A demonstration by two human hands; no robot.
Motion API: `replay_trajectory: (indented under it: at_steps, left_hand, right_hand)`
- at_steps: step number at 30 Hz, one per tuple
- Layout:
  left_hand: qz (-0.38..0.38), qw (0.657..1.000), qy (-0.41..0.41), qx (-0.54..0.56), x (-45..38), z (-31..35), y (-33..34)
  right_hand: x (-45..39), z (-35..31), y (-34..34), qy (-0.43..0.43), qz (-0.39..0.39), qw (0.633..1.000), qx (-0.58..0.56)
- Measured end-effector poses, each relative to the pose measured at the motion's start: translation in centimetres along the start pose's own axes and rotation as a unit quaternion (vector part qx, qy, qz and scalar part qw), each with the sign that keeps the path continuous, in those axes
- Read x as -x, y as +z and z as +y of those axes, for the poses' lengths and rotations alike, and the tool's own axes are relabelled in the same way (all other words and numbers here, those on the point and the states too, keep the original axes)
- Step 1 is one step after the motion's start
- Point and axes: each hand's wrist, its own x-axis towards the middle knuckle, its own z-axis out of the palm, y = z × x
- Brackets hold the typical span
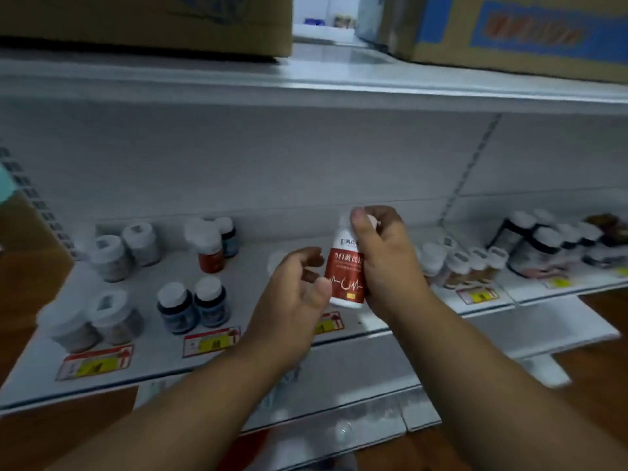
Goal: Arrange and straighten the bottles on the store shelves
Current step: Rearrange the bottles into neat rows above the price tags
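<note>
Head view recorded a white store shelf (pixel 238 355) partly put in order: two blue-labelled bottles (pixel 192 309) stood upright as a pair behind a yellow price tag (pixel 210 342), clear jars with white caps (pixel 91 321) sat in pairs at the left, and a denser cluster of small bottles (pixel 462 263) crowded the right section, its alignment too blurred to judge. One red-and-white bottle (pixel 346 270) was off the shelf, held upright in the air above the shelf's front edge, so its placement appeared not yet done. Right hand (pixel 387 263) gripped that bottle from the side, thumb laid up over the white cap, fingers wrapped behind it. Left hand (pixel 299 294) was cupped just beside the bottle's lower label, fingers loosely curled, thumb tip near or touching the label; contact could not be confirmed. Cardboard boxes (pixel 509 32) occupied the shelf above.
</note>
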Motion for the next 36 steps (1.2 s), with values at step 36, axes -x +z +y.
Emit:
replay_trajectory:
  at_steps: [36]
  left_hand:
    - [-0.074,0.861,-0.078,-0.496,-12.7,-2.9,18.4]
  right_hand:
    - [-20.8,6.5,-16.0,-0.107,-0.340,0.847,0.394]
